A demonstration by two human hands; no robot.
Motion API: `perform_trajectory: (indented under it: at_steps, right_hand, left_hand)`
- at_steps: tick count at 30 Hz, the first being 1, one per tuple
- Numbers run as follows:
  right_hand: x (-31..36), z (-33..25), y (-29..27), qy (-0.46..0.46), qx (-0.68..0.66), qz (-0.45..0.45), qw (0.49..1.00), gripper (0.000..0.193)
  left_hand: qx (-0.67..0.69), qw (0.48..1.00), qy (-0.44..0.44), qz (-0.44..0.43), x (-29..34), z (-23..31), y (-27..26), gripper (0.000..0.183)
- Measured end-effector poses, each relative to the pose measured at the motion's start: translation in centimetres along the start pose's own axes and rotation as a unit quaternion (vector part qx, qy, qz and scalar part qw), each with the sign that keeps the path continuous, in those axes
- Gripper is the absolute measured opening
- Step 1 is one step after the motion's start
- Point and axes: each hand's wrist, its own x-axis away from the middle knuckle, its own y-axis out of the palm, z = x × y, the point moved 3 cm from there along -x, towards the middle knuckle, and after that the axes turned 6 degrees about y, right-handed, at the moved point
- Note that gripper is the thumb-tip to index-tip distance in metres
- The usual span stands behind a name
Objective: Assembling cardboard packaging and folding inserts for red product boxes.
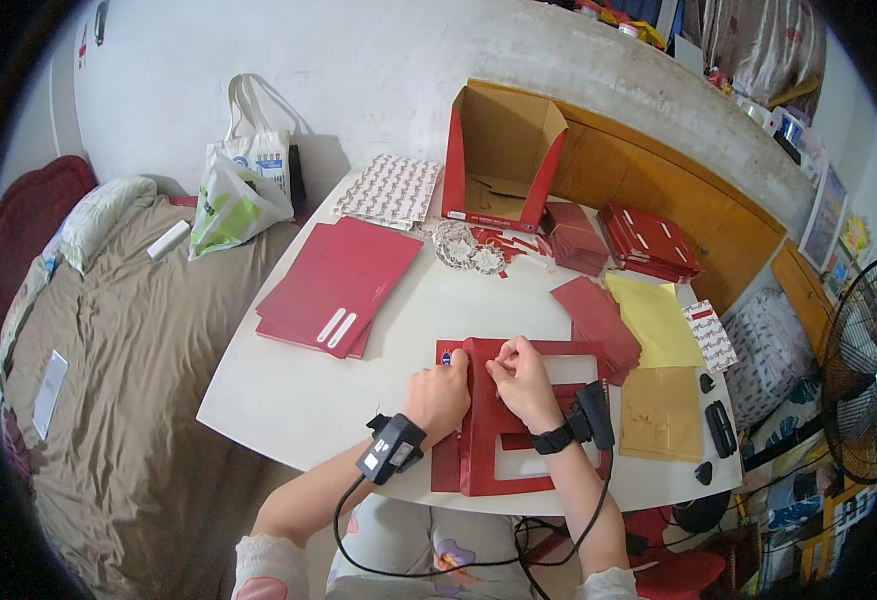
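A red cardboard piece [481, 450] with window-like cutouts lies at the near edge of the white table, a raised strip along its left part. My left hand [439, 398] is curled at the left side of that strip, its fingers closed against the red card. Over the upper part of the same piece, my right hand [524, 382] holds its thumb and fingertips pinched together. Whatever is in that pinch is too small to make out. Both wrists carry black strapped devices with cables.
Red folders [344, 280] lie to the left, patterned sheets [391, 188] behind them. An open red box [504, 165] stands at the back. Red card stacks [649, 240], a yellow sheet [659, 322] and a tan sheet [661, 410] are on the right. A fan [864, 370] stands beyond.
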Motion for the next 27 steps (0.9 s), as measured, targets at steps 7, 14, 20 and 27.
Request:
perform_trajectory:
  at_steps: [7, 14, 20, 27]
  right_hand:
    - [0.2, -0.3, 0.1, 0.001, -0.015, -0.005, 1.0, 0.019]
    - [0.3, -0.5, 0.0, -0.006, -0.011, -0.011, 1.0, 0.02]
    - [0.4, -0.6, 0.3, -0.009, -0.027, -0.006, 1.0, 0.02]
    - [0.6, -0.8, 0.9, -0.025, -0.005, 0.0, 1.0, 0.02]
  left_hand:
    - [-0.084, 0.991, 0.077, 0.076, 0.3, 0.2, -0.5, 0.01]
    - [-0.055, 0.988, 0.107, 0.1, 0.2, 0.4, -1.3, 0.01]
    - [-0.042, 0.987, 0.102, 0.113, 0.2, 0.9, -1.5, 0.019]
    - [-0.048, 0.989, 0.078, 0.112, 0.4, 0.6, -1.0, 0.02]
